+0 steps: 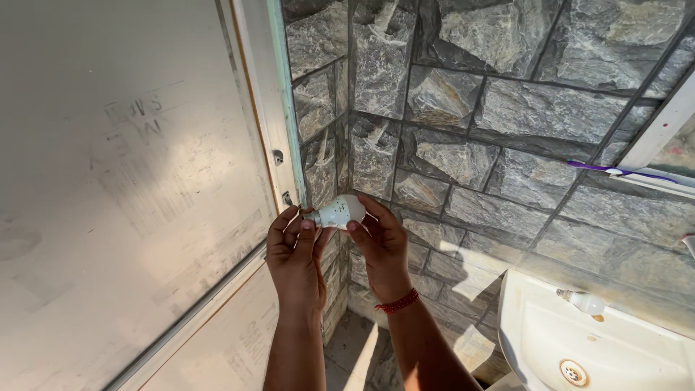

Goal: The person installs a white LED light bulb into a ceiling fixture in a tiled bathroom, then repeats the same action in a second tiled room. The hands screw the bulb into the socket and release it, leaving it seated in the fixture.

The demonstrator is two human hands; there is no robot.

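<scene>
A white light bulb (342,211) lies sideways between both hands at chest height, its metal base pointing left. My left hand (293,250) pinches the base end with thumb and fingers. My right hand (381,242), with a red bead bracelet (397,303) on its wrist, cups the rounded glass end from the right. Behind the hands is a grey stone wall (470,108).
A pale door (130,188) with a frame and hinges fills the left. A white washbasin (536,340) sits at the lower right, with another white bulb (585,301) lying on its rim. A window frame (662,134) with a purple strip shows at the right edge.
</scene>
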